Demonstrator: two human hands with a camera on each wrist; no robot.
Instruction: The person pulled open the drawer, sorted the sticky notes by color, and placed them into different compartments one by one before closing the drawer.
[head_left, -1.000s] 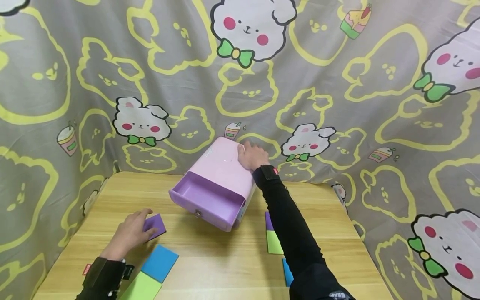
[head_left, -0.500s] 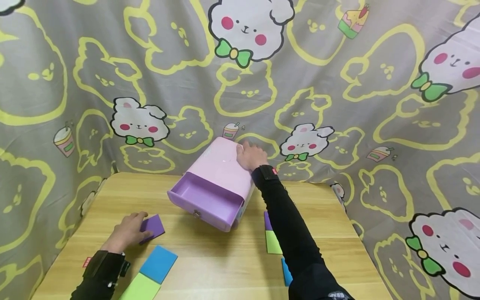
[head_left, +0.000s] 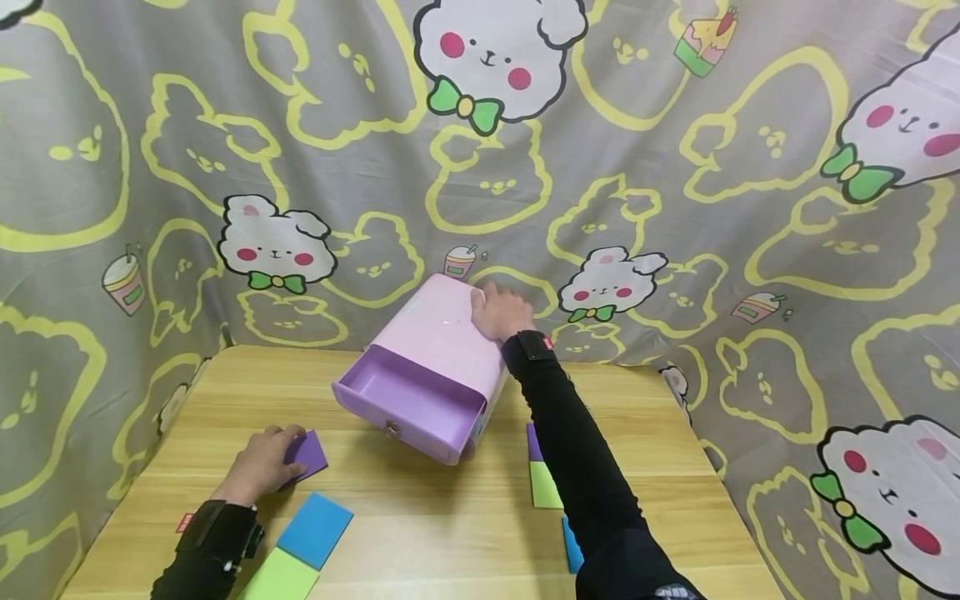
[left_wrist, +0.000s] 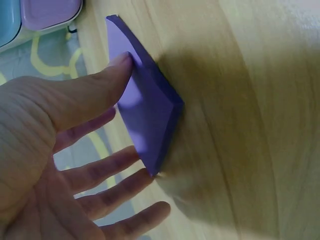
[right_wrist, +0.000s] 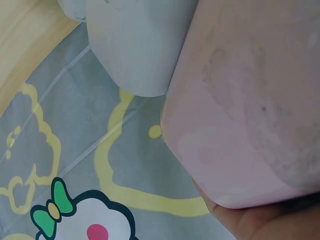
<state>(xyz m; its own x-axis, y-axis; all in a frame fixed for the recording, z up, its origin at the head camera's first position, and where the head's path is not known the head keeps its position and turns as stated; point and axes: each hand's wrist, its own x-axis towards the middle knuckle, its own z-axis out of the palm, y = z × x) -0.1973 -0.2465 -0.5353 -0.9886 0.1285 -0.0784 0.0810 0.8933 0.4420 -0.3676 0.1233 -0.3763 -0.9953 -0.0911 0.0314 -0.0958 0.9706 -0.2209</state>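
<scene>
My left hand [head_left: 262, 462] pinches a thin purple square pad [left_wrist: 142, 107] low at the left of the table. In the left wrist view the thumb lies on its face, and fingertips reach its far edge. In the head view, a pale pink storage box [head_left: 442, 333] stands near the table's back, its lilac drawer [head_left: 408, 408] pulled out with a small metal clasp on the front. My right hand [head_left: 504, 312] grips the box's rear right edge, its fingers over the far side. The right wrist view shows the pink top close up, with part of that hand below it.
Left of centre in front lie a blue square [head_left: 315, 530] and a lime green square [head_left: 281, 577]. Beneath the right forearm show a purple square [head_left: 534, 442], a lime green one [head_left: 546, 486] and a blue one [head_left: 572, 546]. A patterned curtain [head_left: 360, 125] surrounds the table.
My left fingers and thumb have drawn in around the purple square. My right hand stays on the box, and the drawer remains out. The head view has shifted slightly.
</scene>
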